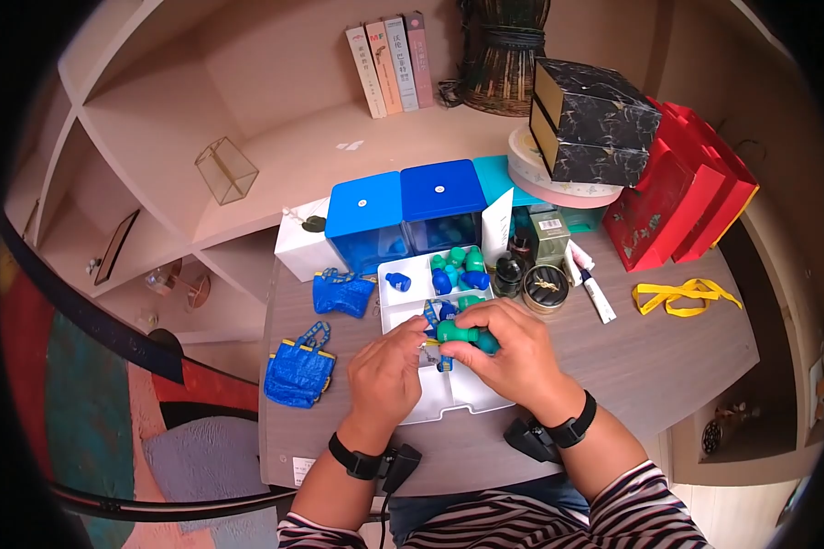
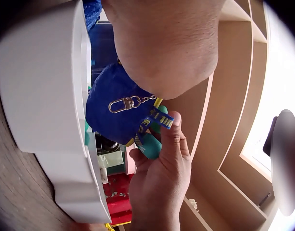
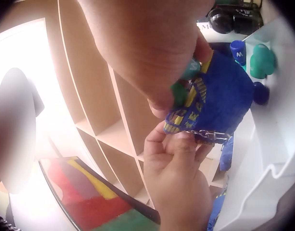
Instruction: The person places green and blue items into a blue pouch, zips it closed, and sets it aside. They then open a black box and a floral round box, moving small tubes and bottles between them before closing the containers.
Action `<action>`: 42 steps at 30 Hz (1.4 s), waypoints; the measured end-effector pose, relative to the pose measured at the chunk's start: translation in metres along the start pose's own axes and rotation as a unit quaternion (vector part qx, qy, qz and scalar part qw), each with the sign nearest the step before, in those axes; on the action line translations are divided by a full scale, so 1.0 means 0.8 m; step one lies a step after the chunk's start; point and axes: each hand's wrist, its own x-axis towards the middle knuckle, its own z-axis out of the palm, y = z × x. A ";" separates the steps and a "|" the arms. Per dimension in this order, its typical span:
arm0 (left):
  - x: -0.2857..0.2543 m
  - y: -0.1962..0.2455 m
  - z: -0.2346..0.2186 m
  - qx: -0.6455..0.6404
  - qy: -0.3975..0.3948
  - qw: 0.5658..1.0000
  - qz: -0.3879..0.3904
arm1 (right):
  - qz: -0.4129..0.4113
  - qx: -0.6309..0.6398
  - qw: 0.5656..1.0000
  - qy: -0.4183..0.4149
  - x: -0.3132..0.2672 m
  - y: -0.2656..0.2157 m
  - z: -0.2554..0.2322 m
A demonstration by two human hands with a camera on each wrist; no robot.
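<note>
Above a white divided tray (image 1: pixel 477 389), my left hand (image 1: pixel 384 371) pinches the edge of a small blue pouch (image 2: pixel 111 98) with yellow trim, a lettered strap and a silver clasp (image 2: pixel 121 104). In the head view the two hands mostly hide the pouch. My right hand (image 1: pixel 519 352) grips a rounded green plastic piece (image 1: pixel 455 331) and a teal one (image 2: pixel 150 147) right at the pouch's opening. Similar green and blue pieces (image 1: pixel 471 260) lie in the tray's far compartments.
Two blue bags, one unfolded (image 1: pixel 300 373) and one crumpled (image 1: pixel 343 293), lie left of the tray. Behind it stand blue boxes (image 1: pixel 441 188). To the right are a round black jar (image 1: pixel 547 287), a white tube (image 1: pixel 597 300), yellow ribbon (image 1: pixel 682 297) and red gift bags (image 1: pixel 664 197).
</note>
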 end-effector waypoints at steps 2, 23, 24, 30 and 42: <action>-0.001 -0.002 0.001 0.003 -0.004 1.000 -0.010 | -0.004 0.004 1.000 0.003 0.000 0.000 0.000; -0.006 0.001 0.007 -0.031 -0.035 0.999 -0.028 | 0.020 -0.095 0.992 -0.081 -0.003 -0.007 -0.005; -0.007 0.000 0.009 -0.036 -0.033 0.998 -0.025 | 0.049 -0.110 0.990 -0.072 -0.004 -0.008 -0.004; -0.008 -0.001 0.010 -0.055 -0.020 0.998 -0.018 | 0.072 -0.115 0.989 -0.059 -0.003 -0.012 -0.010; -0.016 -0.007 0.010 -0.123 -0.005 0.982 -0.144 | 0.106 0.071 0.990 -0.066 0.005 -0.006 -0.022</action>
